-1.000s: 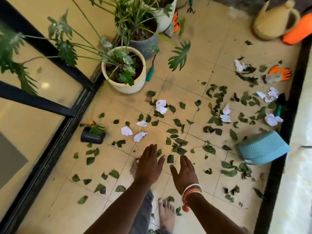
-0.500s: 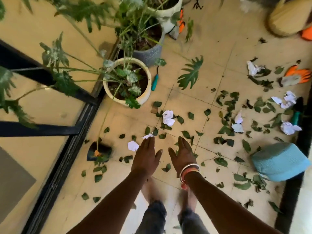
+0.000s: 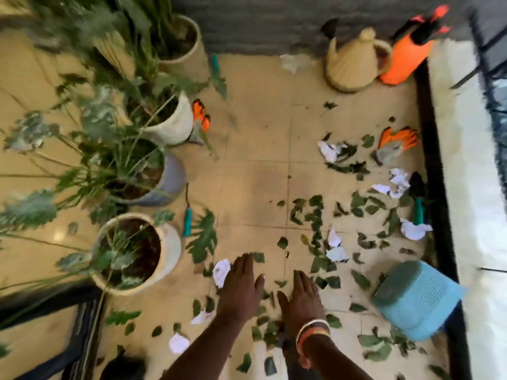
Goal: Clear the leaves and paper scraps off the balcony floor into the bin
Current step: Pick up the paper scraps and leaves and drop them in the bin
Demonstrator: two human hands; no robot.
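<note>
Left hand (image 3: 241, 293) and right hand (image 3: 300, 301) are extended palm down, fingers (image 3: 247, 266) straight, close together, holding nothing. One paper scrap (image 3: 221, 271) lies just left of the left fingertips. Leaves (image 3: 315, 215) are scattered ahead and to centre right. The blue bin (image 3: 417, 300) lies tipped on its side at lower right, nearer the right hand. Judgement: debris must travel rightward.
</note>
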